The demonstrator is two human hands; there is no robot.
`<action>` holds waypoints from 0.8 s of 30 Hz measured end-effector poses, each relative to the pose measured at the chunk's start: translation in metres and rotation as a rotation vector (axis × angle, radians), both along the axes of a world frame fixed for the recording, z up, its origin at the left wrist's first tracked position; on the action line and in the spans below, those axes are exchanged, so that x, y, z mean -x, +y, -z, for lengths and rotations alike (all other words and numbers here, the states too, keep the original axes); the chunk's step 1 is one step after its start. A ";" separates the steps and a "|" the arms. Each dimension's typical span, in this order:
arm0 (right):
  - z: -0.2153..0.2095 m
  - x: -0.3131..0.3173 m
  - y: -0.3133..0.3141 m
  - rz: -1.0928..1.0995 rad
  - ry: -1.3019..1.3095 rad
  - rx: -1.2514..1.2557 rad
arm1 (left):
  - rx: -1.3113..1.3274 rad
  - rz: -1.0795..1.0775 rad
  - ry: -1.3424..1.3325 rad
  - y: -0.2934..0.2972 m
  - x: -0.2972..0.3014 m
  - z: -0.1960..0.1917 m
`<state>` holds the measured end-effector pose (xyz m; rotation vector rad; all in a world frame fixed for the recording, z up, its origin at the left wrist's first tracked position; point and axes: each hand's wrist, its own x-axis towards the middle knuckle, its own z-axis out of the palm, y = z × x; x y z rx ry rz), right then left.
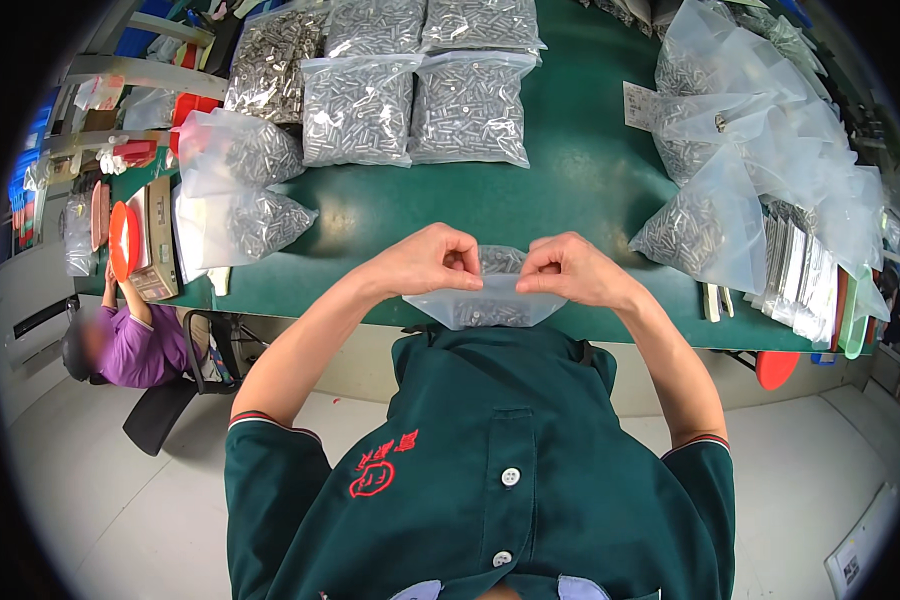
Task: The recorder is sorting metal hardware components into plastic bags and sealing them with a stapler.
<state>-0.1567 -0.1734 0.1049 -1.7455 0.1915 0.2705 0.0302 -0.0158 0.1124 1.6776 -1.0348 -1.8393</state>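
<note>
The left hand (pixel 432 258) and the right hand (pixel 575 270) each pinch the upper rim of a translucent plastic bag (pixel 485 312) between thumb and curled fingers. This bag sits at the near edge of the table, just in front of the person's body, with small grey metal cylinders inside.

Beyond it, 2 flat, full bags (pixel 415 110) of similar metal parts lie side by side, with 2 more behind them. To their left lies a bag of shinier, darker metal pieces (pixel 275 65). Nearer on the left, 2 upright-mouthed translucent bags (pixel 255 222) hold metal parts in their bottoms. On the right is a cluster of similar translucent bags (pixel 710 215), beside a row of white sheets (pixel 795 270).

The tabletop (pixel 570 190) is dark green and smooth. At the left, a person in a purple top (pixel 150 345) sits on a black chair (pixel 160 410), near an orange-red round dish (pixel 125 242). The floor (pixel 100 500) is pale.
</note>
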 end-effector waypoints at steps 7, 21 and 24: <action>0.012 0.009 0.015 0.135 -0.204 0.332 | 0.430 -0.100 -0.688 0.017 0.032 -0.004; 0.081 0.007 0.017 0.257 -0.051 0.396 | 0.225 -0.199 -0.723 0.012 0.013 0.082; 0.107 0.009 0.027 0.322 -0.078 0.545 | 0.194 -0.236 -0.669 0.013 0.014 0.099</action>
